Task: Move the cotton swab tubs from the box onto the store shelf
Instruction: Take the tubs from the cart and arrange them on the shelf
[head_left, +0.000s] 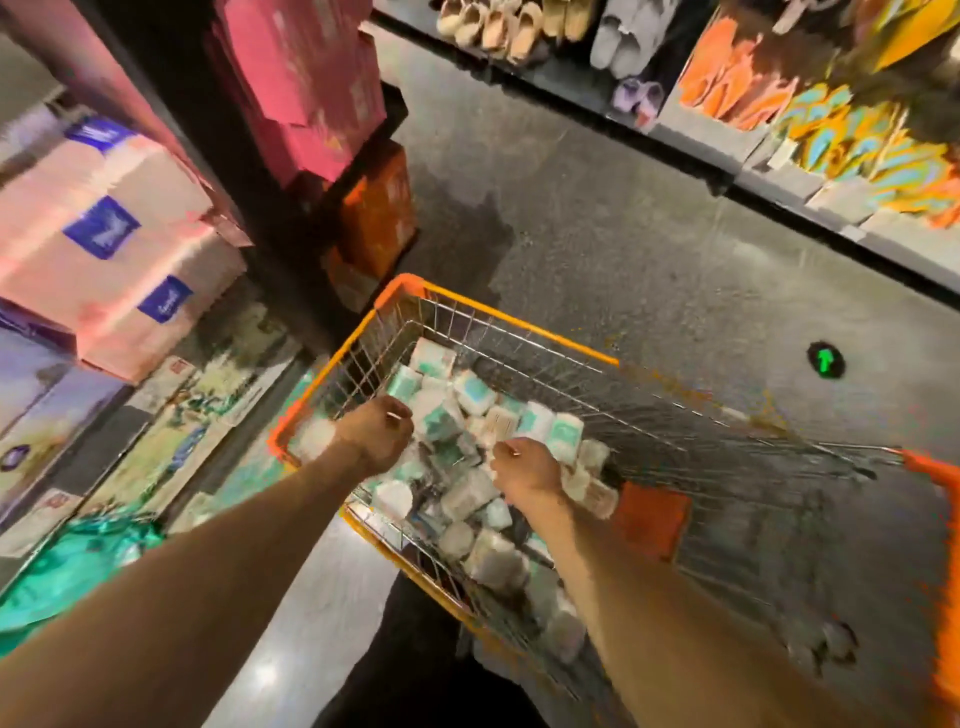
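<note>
We reach both hands into cart (498, 317); left hand (376, 434), right hand (524, 467) curled over tubs (470, 496), grip unclear. We seat fingers round one tub each.

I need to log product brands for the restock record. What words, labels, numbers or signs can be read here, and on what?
No text reads clearly; the picture is motion-blurred.
Blue labels on the pink packs: white script, too blurred to read.
Pink boxes: markings unreadable.
Cotton swab tubs in the cart: teal labels, unreadable.
Floor marker: a green arrow, no words.
</note>
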